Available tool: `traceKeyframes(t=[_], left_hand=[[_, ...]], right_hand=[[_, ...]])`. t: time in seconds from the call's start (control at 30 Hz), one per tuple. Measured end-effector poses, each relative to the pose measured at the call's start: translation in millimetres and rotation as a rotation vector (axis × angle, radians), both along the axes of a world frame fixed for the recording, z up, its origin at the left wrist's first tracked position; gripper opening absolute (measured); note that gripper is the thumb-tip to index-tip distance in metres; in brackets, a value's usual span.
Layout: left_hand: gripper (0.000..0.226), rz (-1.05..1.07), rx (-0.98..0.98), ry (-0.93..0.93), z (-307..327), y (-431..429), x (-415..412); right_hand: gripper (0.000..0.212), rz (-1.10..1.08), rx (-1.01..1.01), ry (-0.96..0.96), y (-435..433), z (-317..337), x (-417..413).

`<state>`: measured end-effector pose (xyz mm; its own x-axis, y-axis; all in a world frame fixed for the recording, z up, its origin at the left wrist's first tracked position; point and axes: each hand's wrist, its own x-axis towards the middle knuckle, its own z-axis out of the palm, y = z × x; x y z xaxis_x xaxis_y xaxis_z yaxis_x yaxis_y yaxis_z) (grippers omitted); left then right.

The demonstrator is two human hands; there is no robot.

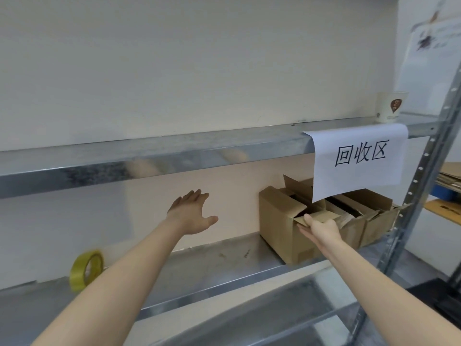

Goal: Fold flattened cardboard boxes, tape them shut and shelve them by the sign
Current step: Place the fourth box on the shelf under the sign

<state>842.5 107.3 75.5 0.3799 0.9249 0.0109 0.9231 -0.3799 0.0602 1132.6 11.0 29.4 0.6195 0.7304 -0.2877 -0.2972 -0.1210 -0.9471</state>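
Three brown cardboard boxes stand in a row on the metal shelf [224, 258], under a white paper sign [359, 161] that hangs from the shelf above. The nearest box [277, 221] has its top flaps open. My right hand [320, 229] grips the front flap of this box, thumb on top and fingers against the front wall. My left hand [193, 213] hovers open above the shelf to the left of the boxes, fingers straight, touching nothing. A yellow tape roll [86, 269] stands on edge at the shelf's left.
A paper cup [390, 107] sits on the upper shelf above the sign. The rack's perforated upright [421, 181] rises at the right. Flattened cardboard [451, 174] lies on a neighbouring rack at far right. A wall closes the shelf's back.
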Motion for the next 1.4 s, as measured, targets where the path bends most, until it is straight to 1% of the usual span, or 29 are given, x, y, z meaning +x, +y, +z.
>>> traceKeyframes(t=[0.07,0.1,0.17,0.2,0.3,0.37,0.4,0.47,0.5,0.57,0.63,0.77,0.87,0.93,1.07,1.17,1.4], left_hand=[[0.079,0.014,-0.008,-0.003,-1,0,-4],[0.079,0.02,-0.013,-0.004,-2,-1,-6],[0.079,0.027,-0.022,0.0,-3,-2,-10],[0.079,0.029,-0.026,0.005,-3,-3,-12],[0.08,0.022,-0.019,0.03,-1,-5,-16],[0.08,0.012,-0.012,0.04,0,-7,-20],[0.08,0.007,-0.007,0.043,1,-8,-23],[0.08,0.002,-0.003,0.043,3,-11,-31],[0.08,0.002,-0.004,0.041,4,-12,-38],[0.08,0.013,-0.006,0.037,6,-13,-54],[0.079,0.03,-0.007,0.036,10,-14,-77],[0.078,0.109,-0.003,0.027,12,-19,-148],[0.078,0.197,-0.025,0.017,10,-24,-220],[0.076,0.259,-0.037,0.019,11,-28,-273],[0.075,0.38,-0.049,0.019,13,-40,-379],[0.074,0.471,-0.049,0.028,11,-56,-455],[0.074,0.692,-0.082,0.013,-8,-95,-587]], right_hand=[[0.022,0.016,-0.012,-0.021,-2,-5,1],[0.034,0.035,-0.036,-0.035,-3,-8,1],[0.074,0.087,-0.109,-0.063,-8,-12,-3],[0.085,0.118,-0.14,-0.08,-11,-15,-5],[0.093,0.202,-0.202,-0.118,-20,-23,-12],[0.101,0.268,-0.265,-0.227,-26,-27,-19],[0.101,0.31,-0.298,-0.306,-28,-29,-25],[0.091,0.449,-0.343,-0.492,-31,-29,-42],[0.085,0.528,-0.337,-0.583,-30,-27,-54],[0.08,0.666,-0.28,-0.757,-21,-23,-82],[0.077,0.764,-0.225,-1.015,-8,-16,-115],[0.067,0.875,-0.17,-1.631,22,3,-185],[0.061,0.904,-0.122,-1.925,45,9,-245],[0.061,0.927,-0.051,-2.008,59,7,-291],[0.059,0.973,0.113,-2.049,79,6,-399],[0.051,1.009,0.224,-2.063,82,1,-479],[0.045,1.159,0.506,-2.1,85,-5,-629]])
